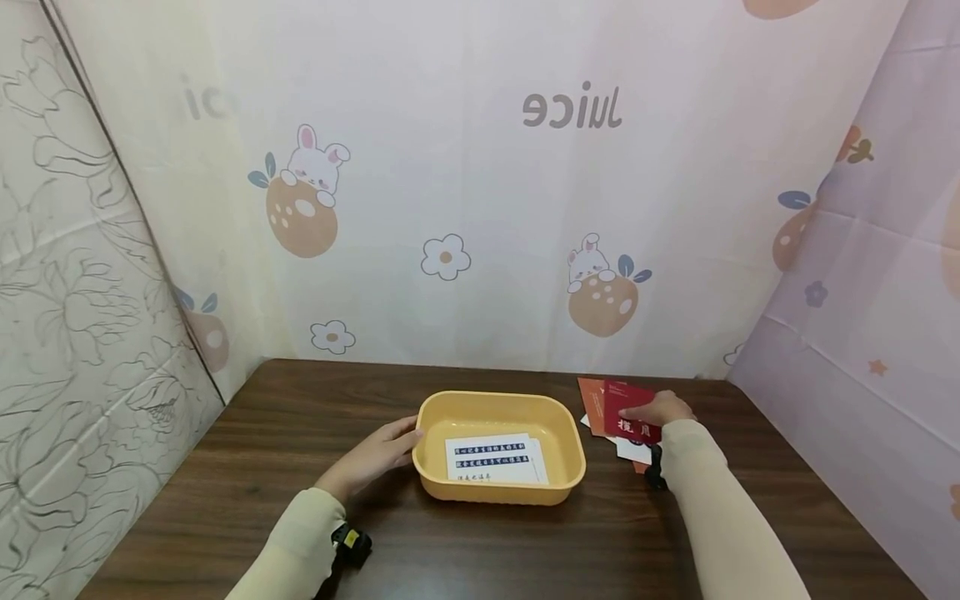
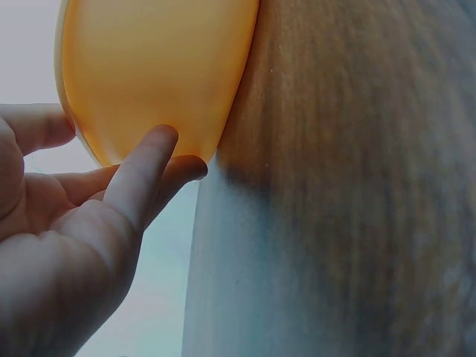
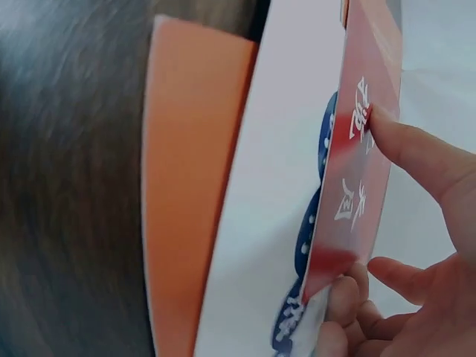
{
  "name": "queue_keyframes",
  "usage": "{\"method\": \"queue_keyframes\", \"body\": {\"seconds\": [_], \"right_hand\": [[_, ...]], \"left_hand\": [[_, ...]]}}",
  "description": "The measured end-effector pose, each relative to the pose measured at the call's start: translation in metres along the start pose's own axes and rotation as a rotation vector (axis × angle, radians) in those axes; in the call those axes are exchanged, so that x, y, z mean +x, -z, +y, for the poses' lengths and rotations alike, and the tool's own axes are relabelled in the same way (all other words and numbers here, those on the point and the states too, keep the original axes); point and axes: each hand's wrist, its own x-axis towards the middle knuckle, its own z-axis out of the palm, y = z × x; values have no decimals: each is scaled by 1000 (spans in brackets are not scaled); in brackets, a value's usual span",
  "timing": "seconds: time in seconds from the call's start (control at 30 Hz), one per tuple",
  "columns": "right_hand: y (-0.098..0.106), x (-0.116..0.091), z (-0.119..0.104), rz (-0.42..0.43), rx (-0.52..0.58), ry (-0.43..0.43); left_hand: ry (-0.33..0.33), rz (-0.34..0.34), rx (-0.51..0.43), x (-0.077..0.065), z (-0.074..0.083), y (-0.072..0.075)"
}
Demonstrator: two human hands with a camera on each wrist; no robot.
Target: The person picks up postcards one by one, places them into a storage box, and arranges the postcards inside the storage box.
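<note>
My right hand (image 1: 660,408) holds a red card (image 3: 355,149) with white Chinese characters, thumb on its face and the other fingers at its lower edge and behind. Beneath it, in the right wrist view, lie a white card (image 3: 260,149) with blue shapes and an orange card (image 3: 193,171). Toward the table's left, my left hand (image 1: 378,454) touches the end of a yellow plastic tub (image 1: 495,497). Its fairly straight fingers rest against the outer wall and rim in the left wrist view. Inside the tub are white cards (image 1: 487,460) with blue printed text.
The dark wooden table (image 1: 330,400) runs back to a printed curtain (image 1: 480,317) with rabbits and fruit. More curtains hang at the left and right sides. The loose pile of cards lies just right of the tub.
</note>
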Motion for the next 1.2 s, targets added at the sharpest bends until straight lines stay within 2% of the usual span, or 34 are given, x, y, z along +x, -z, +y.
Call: {"method": "queue_keyframes", "body": {"seconds": [0.23, 0.4, 0.67, 0.77, 0.93, 1.2], "right_hand": [[-4, -2, -3, 64, 47, 13], [-5, -5, -5, 71, 50, 42], [0, -3, 8, 116, 143, 174], [2, -3, 13, 95, 211, 184], [8, -4, 15, 47, 343, 153], [14, -8, 15, 19, 403, 177]], "left_hand": [[5, 6, 10, 1, -1, 0], [10, 13, 15, 2, -1, 0], [3, 20, 15, 0, -2, -6], [5, 31, 20, -1, -3, -8], [7, 38, 26, -4, -1, -12], [18, 51, 25, -4, 0, -13]]}}
